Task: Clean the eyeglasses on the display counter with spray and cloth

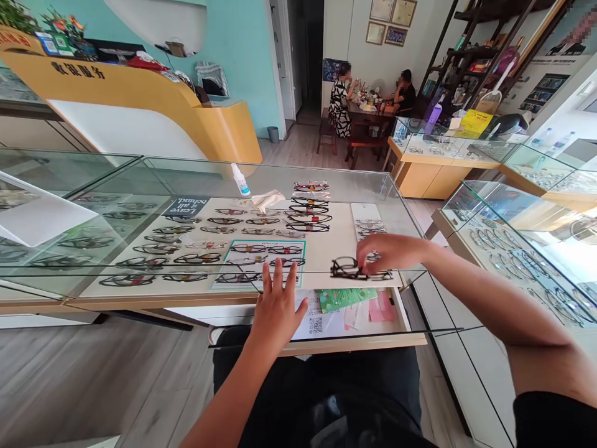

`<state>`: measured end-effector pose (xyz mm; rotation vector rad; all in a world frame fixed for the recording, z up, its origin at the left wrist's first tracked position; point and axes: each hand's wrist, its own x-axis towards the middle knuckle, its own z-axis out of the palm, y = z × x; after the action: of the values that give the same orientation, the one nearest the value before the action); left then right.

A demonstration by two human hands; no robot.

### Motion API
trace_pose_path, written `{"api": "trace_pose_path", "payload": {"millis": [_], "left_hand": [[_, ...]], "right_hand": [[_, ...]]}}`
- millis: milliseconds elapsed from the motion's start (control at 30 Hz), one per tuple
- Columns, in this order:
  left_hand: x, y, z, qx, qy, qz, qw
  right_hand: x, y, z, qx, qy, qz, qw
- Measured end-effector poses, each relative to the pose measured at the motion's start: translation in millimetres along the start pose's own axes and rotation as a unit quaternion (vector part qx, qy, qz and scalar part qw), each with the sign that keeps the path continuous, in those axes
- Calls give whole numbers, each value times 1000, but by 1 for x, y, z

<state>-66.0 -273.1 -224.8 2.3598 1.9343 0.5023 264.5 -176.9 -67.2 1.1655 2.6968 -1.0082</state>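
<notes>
My right hand (389, 252) reaches across the glass display counter (196, 171) and is closed on a pair of black-framed glasses (347, 269) resting on the counter top near its right front corner. Flat on the glass near the front edge lies my left hand (276, 308), fingers stretched out and holding nothing. Several more pairs of glasses (308, 211) are lined up on the counter top further back. Beside them lie a white cloth (267, 200) and a small spray bottle (240, 180). Rows of frames (186, 242) show inside the case under the glass.
An open drawer (354, 341) with papers juts out below the counter front. More glass cases (522, 249) stand on the right. A yellow reception desk (140, 93) is at the back left. Two people sit at a table (368, 112) far back.
</notes>
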Motion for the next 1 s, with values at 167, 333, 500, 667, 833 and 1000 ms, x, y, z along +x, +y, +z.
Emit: {"api": "trace_pose_path", "payload": {"millis": [167,333,500,667,833,1000], "left_hand": [[-3,-2,1,4,16,13,1000],[-7,-1,-1,5,21,6,1000],[-10,5,-9,19,47,-49,998],[-11,4,-9,22,28,-59,998],[-15,-4,-2,16,29,-46,998],[-20,-13,3,16,25,-37,999]], "right_hand": [[-13,-10,72,-42,-35,31,998],[28,13,128,-141,31,74,987],[85,29,165,-206,117,65,969],[149,52,178,-247,169,2,954],[208,86,171,-259,225,5,939],[245,124,140,-255,281,60,923]]}}
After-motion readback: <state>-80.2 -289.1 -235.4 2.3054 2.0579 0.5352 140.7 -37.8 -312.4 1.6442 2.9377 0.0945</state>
